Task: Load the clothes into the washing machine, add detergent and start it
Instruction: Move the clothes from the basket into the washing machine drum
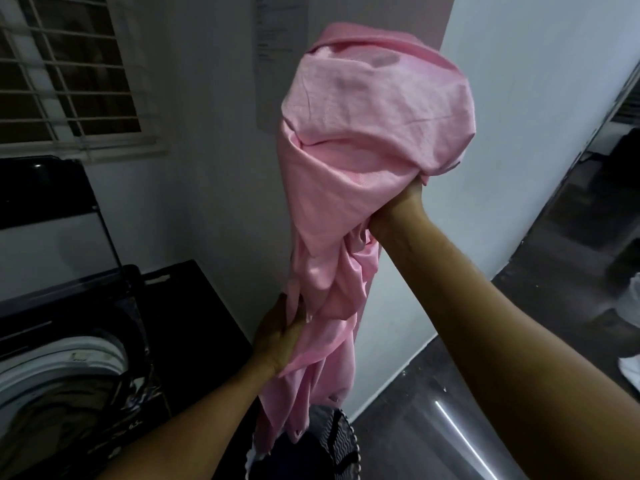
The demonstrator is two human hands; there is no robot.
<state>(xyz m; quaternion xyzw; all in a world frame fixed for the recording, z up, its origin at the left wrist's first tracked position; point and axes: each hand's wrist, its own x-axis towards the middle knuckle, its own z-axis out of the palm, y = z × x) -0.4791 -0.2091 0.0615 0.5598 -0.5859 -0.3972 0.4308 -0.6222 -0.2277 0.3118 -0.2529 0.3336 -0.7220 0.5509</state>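
The washing machine (72, 317) has its drum mouth (52, 393) open from above, lid (41, 192) upright behind it. I see free air straight over the machine. Just right of the machine, a hanging pink garment (349, 188) blocks the gap before the wall (207, 168), with dark patterned cloth (337, 441) beneath.

Pink garment (363, 140) bunched, held aloft
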